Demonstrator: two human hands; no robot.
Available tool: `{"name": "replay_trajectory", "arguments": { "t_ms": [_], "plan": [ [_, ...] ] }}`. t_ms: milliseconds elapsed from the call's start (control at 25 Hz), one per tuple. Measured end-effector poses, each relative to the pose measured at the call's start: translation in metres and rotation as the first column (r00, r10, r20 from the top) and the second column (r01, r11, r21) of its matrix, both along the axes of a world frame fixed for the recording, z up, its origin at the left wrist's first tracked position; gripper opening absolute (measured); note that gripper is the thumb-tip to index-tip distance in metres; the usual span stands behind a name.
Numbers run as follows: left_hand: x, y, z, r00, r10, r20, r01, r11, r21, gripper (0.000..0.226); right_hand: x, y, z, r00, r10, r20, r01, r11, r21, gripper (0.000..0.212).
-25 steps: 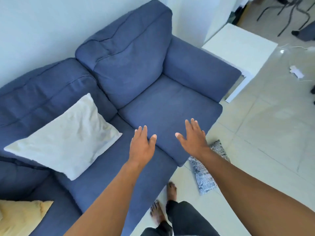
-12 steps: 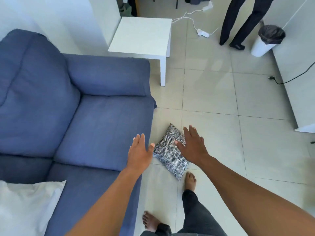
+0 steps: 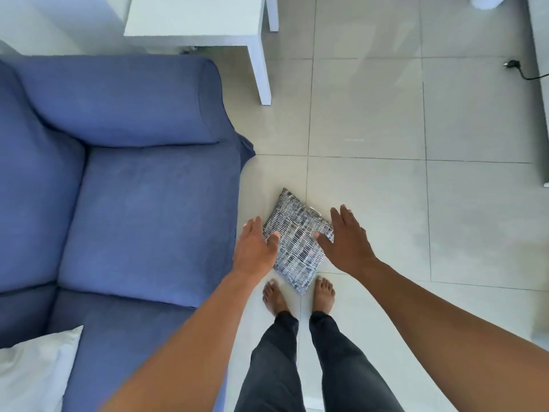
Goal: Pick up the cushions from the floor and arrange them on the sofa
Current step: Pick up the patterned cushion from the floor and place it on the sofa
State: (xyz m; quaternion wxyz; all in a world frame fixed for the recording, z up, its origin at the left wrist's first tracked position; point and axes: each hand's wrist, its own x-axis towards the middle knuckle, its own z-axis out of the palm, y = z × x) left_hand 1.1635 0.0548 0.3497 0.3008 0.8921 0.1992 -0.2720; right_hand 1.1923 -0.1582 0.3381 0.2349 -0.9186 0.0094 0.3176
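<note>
A small black-and-white woven cushion (image 3: 297,242) lies flat on the tiled floor just in front of my bare feet, beside the blue sofa (image 3: 142,209). My left hand (image 3: 256,248) hovers over the cushion's left edge, fingers spread and empty. Over its right edge my right hand (image 3: 346,240) is held the same way, palm down and holding nothing. Whether either hand touches the cushion is unclear. A white cushion (image 3: 35,370) rests on the sofa seat at the lower left, cut off by the frame.
A white side table (image 3: 196,22) stands past the sofa's armrest, one leg reaching the floor near it. A black plug and cable (image 3: 517,68) lie on the tiles at the far right, beside a white furniture edge (image 3: 542,114).
The view has swung from the sofa down to the floor. Both hands moved from above the seat to either side of the woven cushion, and my feet now stand side by side behind it.
</note>
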Motion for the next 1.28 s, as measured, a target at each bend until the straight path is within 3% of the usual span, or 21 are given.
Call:
{"name": "replay_trajectory", "arguments": {
  "t_ms": [320, 440, 600, 680, 760, 960, 1120, 1280],
  "plan": [
    [0.066, 0.013, -0.166, 0.990, -0.022, -0.142, 0.027, 0.999, 0.033, 0.070, 0.037, 0.007, -0.169, 0.960, -0.230, -0.157, 0.246, 0.965, 0.092, 0.082],
    [0.085, 0.017, -0.256, 0.980, -0.014, -0.197, 0.023, 0.999, 0.042, 0.070, 0.038, 0.016, -0.272, 0.933, -0.315, -0.177, 0.329, 0.943, 0.057, 0.097],
    [0.101, 0.024, -0.380, 0.967, -0.001, -0.253, 0.013, 0.999, 0.047, 0.073, 0.031, 0.020, -0.399, 0.890, -0.363, -0.276, 0.382, 0.924, 0.016, 0.086],
    [0.106, 0.029, -0.401, 0.967, -0.003, -0.253, 0.009, 1.000, 0.025, 0.063, 0.027, 0.021, -0.423, 0.880, -0.398, -0.259, 0.413, 0.911, 0.002, 0.091],
    [0.105, 0.033, -0.466, 0.965, 0.035, -0.259, -0.030, 0.999, 0.025, 0.056, 0.016, 0.020, -0.488, 0.829, -0.481, -0.286, 0.488, 0.871, -0.051, 0.099],
    [0.103, 0.049, -0.524, 0.958, 0.111, -0.265, -0.123, 0.992, -0.029, 0.059, 0.000, 0.010, -0.535, 0.594, -0.742, -0.311, 0.772, 0.635, -0.041, 0.116],
    [0.089, 0.047, -0.552, 0.908, 0.256, -0.333, -0.307, 0.945, -0.110, 0.053, 0.008, 0.001, -0.557, 0.589, -0.752, -0.294, 0.801, 0.592, 0.090, 0.128],
    [0.067, 0.047, -0.550, 0.788, 0.462, -0.408, -0.559, 0.814, -0.159, 0.065, 0.039, -0.009, -0.548, 0.549, -0.768, -0.328, 0.834, 0.527, 0.164, 0.115]
  ]
}}
